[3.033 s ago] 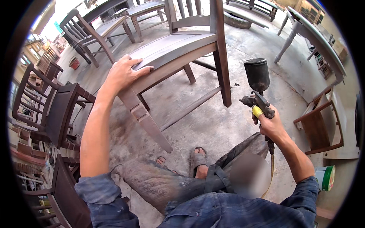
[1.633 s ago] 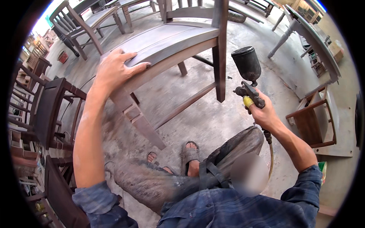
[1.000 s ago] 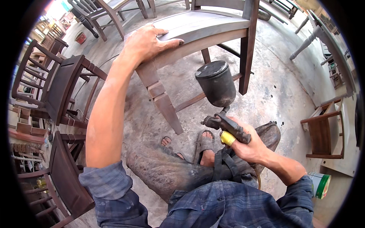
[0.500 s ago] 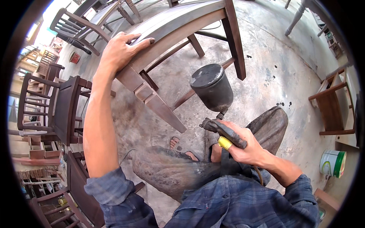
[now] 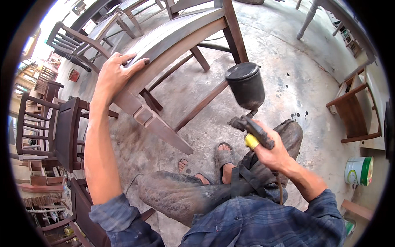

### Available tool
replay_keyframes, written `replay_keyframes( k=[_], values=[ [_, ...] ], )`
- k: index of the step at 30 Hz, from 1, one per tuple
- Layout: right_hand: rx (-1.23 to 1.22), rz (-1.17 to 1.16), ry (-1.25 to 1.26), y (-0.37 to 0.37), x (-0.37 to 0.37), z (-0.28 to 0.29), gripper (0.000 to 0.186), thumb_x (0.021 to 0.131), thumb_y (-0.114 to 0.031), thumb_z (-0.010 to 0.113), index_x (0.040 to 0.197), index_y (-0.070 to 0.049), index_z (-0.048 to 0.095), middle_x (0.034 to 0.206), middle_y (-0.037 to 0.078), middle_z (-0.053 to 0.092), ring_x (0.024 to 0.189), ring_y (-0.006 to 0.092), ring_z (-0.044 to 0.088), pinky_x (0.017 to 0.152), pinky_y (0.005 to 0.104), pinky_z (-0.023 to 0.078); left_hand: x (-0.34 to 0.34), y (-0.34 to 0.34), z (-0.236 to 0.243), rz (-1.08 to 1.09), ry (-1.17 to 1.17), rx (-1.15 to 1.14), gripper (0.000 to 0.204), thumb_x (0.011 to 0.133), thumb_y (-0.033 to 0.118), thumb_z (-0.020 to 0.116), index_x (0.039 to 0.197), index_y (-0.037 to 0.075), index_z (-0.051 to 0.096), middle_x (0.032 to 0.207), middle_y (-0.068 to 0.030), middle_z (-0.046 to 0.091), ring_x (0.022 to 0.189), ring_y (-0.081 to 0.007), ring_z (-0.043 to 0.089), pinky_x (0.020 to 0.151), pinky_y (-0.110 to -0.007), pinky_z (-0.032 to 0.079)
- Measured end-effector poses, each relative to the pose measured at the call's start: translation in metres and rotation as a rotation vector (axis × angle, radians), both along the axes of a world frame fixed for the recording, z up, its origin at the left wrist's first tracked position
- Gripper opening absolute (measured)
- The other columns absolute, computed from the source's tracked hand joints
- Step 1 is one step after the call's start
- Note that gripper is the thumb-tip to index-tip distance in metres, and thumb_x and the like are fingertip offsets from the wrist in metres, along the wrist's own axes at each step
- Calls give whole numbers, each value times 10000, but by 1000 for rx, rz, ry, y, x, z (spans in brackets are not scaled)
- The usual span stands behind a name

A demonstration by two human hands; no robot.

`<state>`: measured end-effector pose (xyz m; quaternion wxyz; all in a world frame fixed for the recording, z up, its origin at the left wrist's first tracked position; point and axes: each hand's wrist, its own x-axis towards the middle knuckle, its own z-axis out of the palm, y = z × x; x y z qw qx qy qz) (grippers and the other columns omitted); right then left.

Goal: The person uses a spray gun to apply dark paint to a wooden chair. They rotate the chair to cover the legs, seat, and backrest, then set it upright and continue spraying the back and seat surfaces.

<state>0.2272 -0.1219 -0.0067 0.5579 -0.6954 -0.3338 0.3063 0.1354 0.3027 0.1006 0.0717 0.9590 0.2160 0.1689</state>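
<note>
A brown wooden chair (image 5: 173, 49) with a pale grey sheen on its seat stands in front of me. My left hand (image 5: 113, 76) grips the near left corner of its seat, thumb and forefinger spread over the top; the other fingers are partly hidden. In my right hand (image 5: 271, 150) is a dark spray gun (image 5: 257, 129), a yellow band around its handle. Its black paint cup (image 5: 247, 86) sits on top, tilted slightly, with the lid on. The gun's nozzle points left toward the chair's front leg (image 5: 164, 129), apart from it.
Dark chairs (image 5: 68, 131) crowd the left side. A red bucket (image 5: 73, 75) stands farther back. At right are a brown wooden piece (image 5: 349, 111) and a white-and-green bucket (image 5: 358, 171). A grey turned table leg (image 5: 307, 20) stands at far right. A thin hose (image 5: 281, 189) hangs below my right hand.
The spray gun has moved a little right and up relative to the chair. My left hand keeps its place on the seat corner. The whole view has shifted slightly.
</note>
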Motion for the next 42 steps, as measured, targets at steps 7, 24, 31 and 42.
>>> replay_keyframes(
  k=[7,24,31,42],
  values=[
    [-67,-215,-149,-14,34,2,425,953,-54,637,1370,6,574,893,21,623,794,86,565,711,265,474,-1,-9,3,21,-4,-12,618,864,534,765,1236,42,735,1021,-168,674,961,-276,658,863,-369,495],
    [-34,165,20,15,-22,18,486,959,28,578,1438,26,499,1103,142,712,948,194,744,802,295,556,-6,-22,-8,23,-21,82,634,860,573,752,1228,57,738,1018,-189,655,957,-314,652,857,-387,505],
    [-124,-87,-206,1,33,22,436,949,-33,624,1378,16,568,1086,112,708,966,135,655,869,302,524,-11,-41,-11,-5,-70,74,585,863,526,767,1202,49,746,1032,-192,654,946,-340,659,858,-403,510],
    [264,-375,-278,-2,84,47,393,1001,-92,628,1379,-2,572,867,-8,622,751,58,540,668,230,458,-5,-16,-7,-51,-42,48,505,910,460,742,1173,29,749,974,-188,635,906,-322,646,815,-390,503]
  ],
)
